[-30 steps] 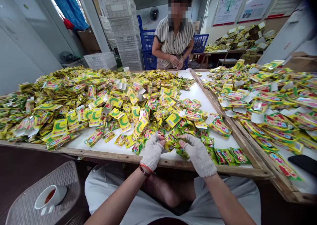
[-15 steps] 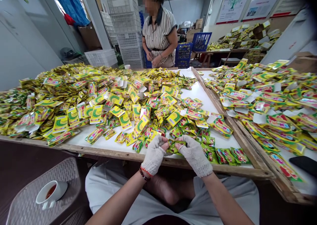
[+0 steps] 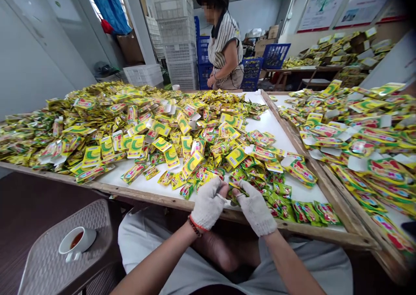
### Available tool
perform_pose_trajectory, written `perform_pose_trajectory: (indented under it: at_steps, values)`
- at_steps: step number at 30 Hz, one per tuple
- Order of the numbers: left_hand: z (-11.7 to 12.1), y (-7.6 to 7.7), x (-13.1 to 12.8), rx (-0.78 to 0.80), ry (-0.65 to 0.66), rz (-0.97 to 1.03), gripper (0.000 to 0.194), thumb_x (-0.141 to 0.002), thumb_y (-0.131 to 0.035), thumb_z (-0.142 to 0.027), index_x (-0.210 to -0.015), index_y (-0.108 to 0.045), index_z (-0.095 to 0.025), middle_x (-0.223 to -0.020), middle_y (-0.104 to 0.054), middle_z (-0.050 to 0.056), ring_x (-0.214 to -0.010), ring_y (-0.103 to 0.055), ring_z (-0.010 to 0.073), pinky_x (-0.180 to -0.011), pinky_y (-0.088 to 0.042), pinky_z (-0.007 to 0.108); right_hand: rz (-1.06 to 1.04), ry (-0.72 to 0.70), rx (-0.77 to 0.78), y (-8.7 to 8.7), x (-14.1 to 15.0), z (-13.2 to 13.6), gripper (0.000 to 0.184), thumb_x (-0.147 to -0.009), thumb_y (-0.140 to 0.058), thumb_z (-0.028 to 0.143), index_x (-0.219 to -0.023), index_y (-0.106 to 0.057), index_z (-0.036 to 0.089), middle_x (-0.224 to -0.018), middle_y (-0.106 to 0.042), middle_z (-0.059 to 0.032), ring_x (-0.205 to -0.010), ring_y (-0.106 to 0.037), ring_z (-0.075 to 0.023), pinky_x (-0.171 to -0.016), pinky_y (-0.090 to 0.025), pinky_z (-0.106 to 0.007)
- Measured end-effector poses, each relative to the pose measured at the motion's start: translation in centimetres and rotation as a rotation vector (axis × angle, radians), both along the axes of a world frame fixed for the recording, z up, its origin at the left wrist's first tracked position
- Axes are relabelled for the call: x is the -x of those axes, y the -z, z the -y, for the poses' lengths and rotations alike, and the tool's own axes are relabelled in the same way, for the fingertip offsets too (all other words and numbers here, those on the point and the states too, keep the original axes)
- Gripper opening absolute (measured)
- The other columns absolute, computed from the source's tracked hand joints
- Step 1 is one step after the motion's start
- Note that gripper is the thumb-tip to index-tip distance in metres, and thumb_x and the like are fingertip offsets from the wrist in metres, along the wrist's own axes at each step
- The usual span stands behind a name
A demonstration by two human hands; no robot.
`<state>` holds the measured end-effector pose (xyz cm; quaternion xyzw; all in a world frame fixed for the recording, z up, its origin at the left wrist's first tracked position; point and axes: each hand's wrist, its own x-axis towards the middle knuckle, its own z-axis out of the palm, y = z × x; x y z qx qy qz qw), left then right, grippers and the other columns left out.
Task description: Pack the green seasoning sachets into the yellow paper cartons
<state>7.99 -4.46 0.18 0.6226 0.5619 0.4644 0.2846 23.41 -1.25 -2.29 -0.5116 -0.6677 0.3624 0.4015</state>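
Observation:
Both hands wear white knitted gloves with bare fingertips and meet low over the near edge of the table. My right hand [image 3: 256, 207] is closed, pinching a small green snack packet [image 3: 232, 195] between thumb and fingers. Just left of it, my left hand [image 3: 208, 204] has its fingers curled together; whether something sits in them is hidden. Small green packets [image 3: 281, 206] lie beside and beyond my right hand. Past the hands spreads a big heap of yellow-and-green packets [image 3: 107, 104], with flat yellow packs [image 3: 193, 164] on top.
A wooden rail [image 3: 300, 150] divides the white tabletop [image 3: 274, 126]; larger yellow packs [image 3: 373, 132] are piled to its right. A cup of brown liquid [image 3: 85, 239] stands on a grey plastic chair [image 3: 42, 260]. Beyond the table, a person [image 3: 225, 48] stands near stacked white crates [image 3: 177, 35].
My left fingers have drawn slightly apart from the packet, which stays in my right hand. The view has shifted left, and the person opposite has turned sideways.

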Motion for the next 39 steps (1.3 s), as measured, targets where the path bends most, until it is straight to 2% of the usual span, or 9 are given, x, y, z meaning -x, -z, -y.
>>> perform_pose_trajectory:
  at_steps: [4,7,14,17,21,27,29,34,39]
  values:
    - [-3.3,-1.7,5.0,-0.149,-0.229,-0.498,0.042,-0.082,-0.057,-0.033,-0.121,-0.051,-0.019,-0.115,-0.057,0.011,-0.108,-0.054,0.0249,-0.092,-0.042,0.034,-0.135,0.044,0.166,0.6,0.4,-0.3,0.030,-0.083,-0.048,0.043,-0.097,-0.061,0.020,-0.099,-0.065,-0.0089,-0.064,-0.062,-0.0187,-0.052,-0.053,-0.031]
    - [-6.3,-2.6,9.0,0.019,-0.269,-0.687,0.070,-0.069,-0.070,-0.032,-0.132,-0.043,-0.018,-0.117,-0.057,0.014,-0.109,-0.054,0.0312,-0.093,-0.042,0.041,-0.078,0.035,0.156,1.0,0.4,-0.1,0.027,-0.082,-0.050,0.042,-0.094,-0.062,0.021,-0.093,-0.064,-0.0073,-0.062,-0.059,-0.0174,-0.047,-0.050,-0.027]
    - [-4.7,-3.9,10.3,-0.107,-0.064,0.040,0.082,-0.073,-0.067,-0.034,-0.140,-0.023,-0.024,-0.123,-0.054,0.009,-0.096,-0.060,0.0183,-0.086,-0.049,0.033,-0.206,-0.079,0.182,-1.3,0.4,0.7,0.026,-0.080,-0.056,0.043,-0.089,-0.065,0.020,-0.092,-0.067,-0.0069,-0.082,-0.063,-0.0224,-0.068,-0.055,-0.033]
    - [-1.9,-3.1,8.2,-0.070,0.045,0.283,0.072,-0.070,-0.070,-0.032,-0.131,-0.032,-0.022,-0.117,-0.056,0.008,-0.098,-0.061,0.0201,-0.086,-0.051,0.034,-0.467,-0.206,0.253,-2.6,0.7,1.0,0.033,-0.081,-0.058,0.048,-0.099,-0.066,0.021,-0.099,-0.068,-0.0083,-0.090,-0.065,-0.0224,-0.083,-0.052,-0.037]
    - [0.5,-1.5,6.8,0.023,0.209,0.354,0.063,-0.072,-0.071,-0.032,-0.124,-0.037,-0.021,-0.122,-0.055,0.010,-0.109,-0.058,0.0254,-0.094,-0.048,0.041,-0.526,-0.172,0.321,-2.8,0.8,0.8,0.042,-0.083,-0.055,0.052,-0.108,-0.063,0.020,-0.094,-0.069,-0.0082,-0.081,-0.065,-0.0219,-0.073,-0.055,-0.038]
    - [1.1,-2.5,6.0,-0.250,0.077,-0.512,0.092,-0.065,-0.073,-0.042,-0.141,-0.028,-0.019,-0.139,-0.043,0.015,-0.133,-0.033,0.0370,-0.112,-0.017,0.058,-0.048,-0.053,-0.019,-2.6,0.1,0.3,0.024,-0.083,-0.055,0.038,-0.089,-0.068,0.019,-0.093,-0.070,-0.0073,-0.091,-0.062,-0.0242,-0.087,-0.048,-0.039]
    - [1.0,-2.6,5.0,-0.192,0.060,-0.732,0.080,-0.065,-0.072,-0.038,-0.135,-0.038,-0.019,-0.128,-0.052,0.013,-0.125,-0.042,0.0360,-0.110,-0.023,0.055,-0.025,-0.054,-0.062,-2.7,0.3,0.5,0.023,-0.085,-0.054,0.037,-0.091,-0.067,0.020,-0.094,-0.070,-0.0064,-0.090,-0.063,-0.0232,-0.084,-0.049,-0.037]
    - [0.9,-1.7,3.2,-0.038,-0.006,-0.890,0.056,-0.070,-0.063,-0.027,-0.123,-0.048,-0.021,-0.119,-0.057,0.010,-0.104,-0.055,0.0291,-0.086,-0.045,0.041,-0.065,0.037,0.046,-2.7,0.5,1.1,0.029,-0.092,-0.041,0.045,-0.091,-0.057,0.021,-0.077,-0.064,-0.0020,-0.056,-0.059,-0.0145,-0.052,-0.048,-0.026]
    - [1.0,-1.3,2.9,-0.074,0.094,-0.965,0.068,-0.064,-0.062,-0.020,-0.129,-0.044,-0.022,-0.127,-0.054,0.009,-0.110,-0.052,0.0289,-0.092,-0.042,0.041,0.138,0.091,-0.243,-1.8,0.1,0.7,0.014,-0.089,-0.051,0.035,-0.085,-0.052,0.022,-0.084,-0.064,-0.0032,-0.074,-0.061,-0.0171,-0.070,-0.047,-0.028]
